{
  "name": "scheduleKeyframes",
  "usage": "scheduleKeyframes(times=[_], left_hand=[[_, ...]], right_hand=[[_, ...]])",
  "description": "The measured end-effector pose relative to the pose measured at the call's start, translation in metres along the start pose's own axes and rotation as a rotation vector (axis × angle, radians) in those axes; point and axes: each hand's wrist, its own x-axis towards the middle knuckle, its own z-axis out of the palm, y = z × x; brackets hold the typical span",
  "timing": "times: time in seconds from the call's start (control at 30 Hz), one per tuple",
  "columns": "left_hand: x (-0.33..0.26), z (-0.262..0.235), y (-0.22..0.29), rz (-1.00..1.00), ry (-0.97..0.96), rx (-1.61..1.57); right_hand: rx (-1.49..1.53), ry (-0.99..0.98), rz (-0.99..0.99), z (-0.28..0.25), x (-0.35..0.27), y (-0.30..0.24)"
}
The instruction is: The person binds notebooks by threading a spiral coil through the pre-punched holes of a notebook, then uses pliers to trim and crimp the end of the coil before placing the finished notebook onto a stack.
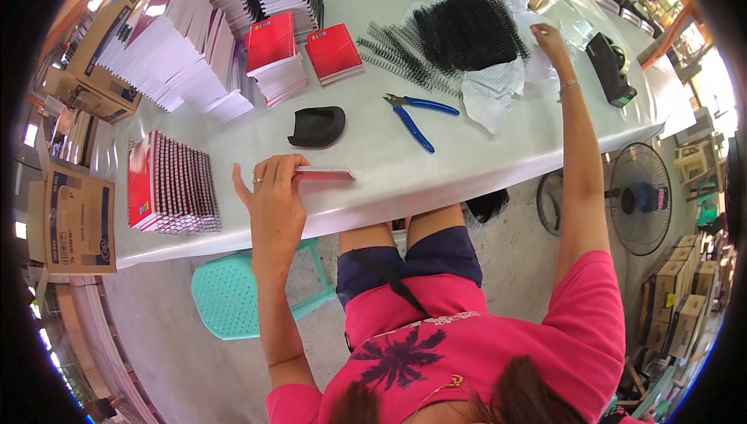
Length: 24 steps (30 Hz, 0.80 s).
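Observation:
My left hand [278, 193] is closed on a thin red notebook [325, 174] at the table's near edge, fingers over its left end. Far to the right, my right hand [551, 44] has its fingers pinched together over crumpled white wrapping [492, 89]. What they hold, if anything, is hidden. Beside it lies a dense heap of black spiral binding coils [465, 29], with several loose coils [401, 54] spread to its left. Blue-handled cutting pliers [421, 117] rest open on the table, near a black curved plastic piece [317, 127].
Spiral-bound red notebooks [173, 183] stand stacked at the left. Behind them are tall paper stacks [175, 54] and two red-covered piles [274, 58]. A black tape dispenser [610, 70] sits at the right edge. A green stool [233, 293] and a fan [640, 198] stand below.

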Motion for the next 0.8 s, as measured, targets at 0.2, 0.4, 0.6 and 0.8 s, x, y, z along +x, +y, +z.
scheduleKeyframes(times=[0.2, 0.4, 0.6, 0.8], left_hand=[[-0.009, 0.016, -0.005, 0.013, 0.011, -0.088], [-0.011, 0.023, 0.008, -0.011, 0.152, -0.107], [-0.005, 0.041, 0.015, -0.047, 0.297, -0.111], [-0.004, 0.047, 0.019, -0.091, 0.323, -0.099]], right_hand=[[-0.125, -0.314, -0.076, 0.024, 0.005, -0.002], [0.005, -0.354, 0.154, 0.037, 0.013, 0.004], [0.479, -0.102, 0.23, 0.025, 0.013, 0.022], [0.9, 0.025, 0.144, -0.017, -0.024, -0.027]])
